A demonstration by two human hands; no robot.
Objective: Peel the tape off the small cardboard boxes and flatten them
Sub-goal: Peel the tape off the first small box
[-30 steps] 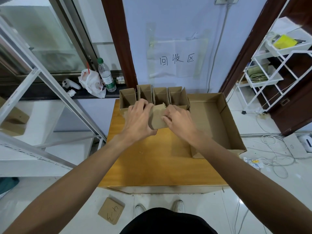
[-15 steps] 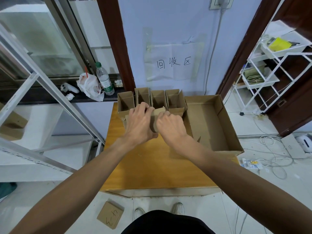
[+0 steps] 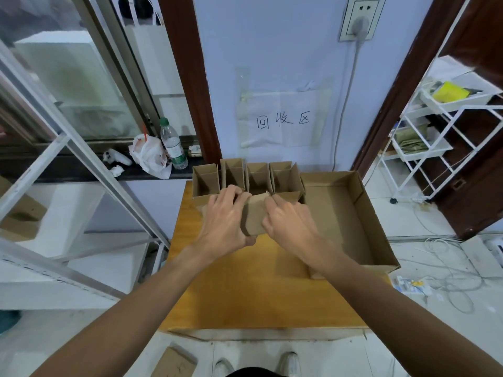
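A small brown cardboard box is held between both hands above the wooden table. My left hand grips its left side, fingers curled over the top edge. My right hand grips its right side, with fingertips at the box's upper edge. No tape is visible on it. Behind the hands, several open small boxes stand in a row along the table's far edge.
A large open cardboard tray lies on the table's right part. A flattened cardboard piece lies on the floor by my feet. A water bottle and plastic bag sit on the left ledge; a white wire rack stands right.
Both hands stay on the small box. My right hand has closed in on the box's right side and covers more of it than a second ago.
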